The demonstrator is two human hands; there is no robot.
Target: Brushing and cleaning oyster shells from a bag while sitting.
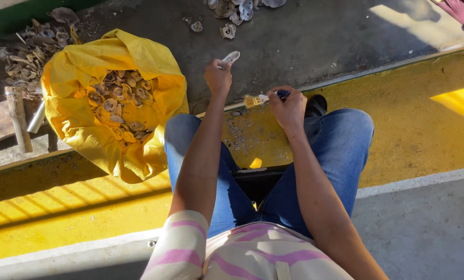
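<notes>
My left hand [217,77] is raised over the dark concrete and grips a pale oyster shell [231,57] by its edge. My right hand [288,107] holds a small brush [258,100] with yellow bristles that point left toward the other hand, a short way below the shell. I sit with both knees in blue jeans over a yellow painted curb [408,119]. To my left an open yellow sack [154,72] holds several brownish shells [119,98].
A heap of shells [29,44] lies behind the sack at the far left, beside a metal pipe [36,117] and a wooden post [18,116]. More loose shells [232,13] are scattered at the top. A pink object [462,9] sits in the top right corner.
</notes>
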